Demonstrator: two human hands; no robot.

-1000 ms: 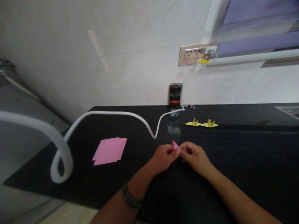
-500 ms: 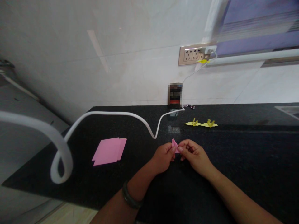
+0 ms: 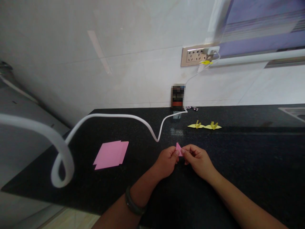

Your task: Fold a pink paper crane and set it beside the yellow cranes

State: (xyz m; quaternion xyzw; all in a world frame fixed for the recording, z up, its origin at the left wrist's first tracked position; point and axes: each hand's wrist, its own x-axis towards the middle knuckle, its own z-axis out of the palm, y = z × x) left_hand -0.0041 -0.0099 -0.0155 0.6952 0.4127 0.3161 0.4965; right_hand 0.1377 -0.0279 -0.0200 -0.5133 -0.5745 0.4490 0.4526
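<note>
A small piece of folded pink paper with a pointed top is pinched between my two hands above the dark counter. My left hand grips its left side between thumb and fingers. From the right, my right hand pinches its other edge, with the thumb on the near face. Fingers cover the lower part of the paper. Two yellow paper cranes sit side by side beyond my right hand. Off to the left lies a stack of pink paper squares.
A white cable loops across the left and runs over the black counter to a blurred-out phone-like device against the wall. Behind it is a wall socket with a charger and a yellow paper piece.
My right fingers have shifted slightly and sit closer together on the pink paper. Both hands keep hold of it; the view has moved a touch.
</note>
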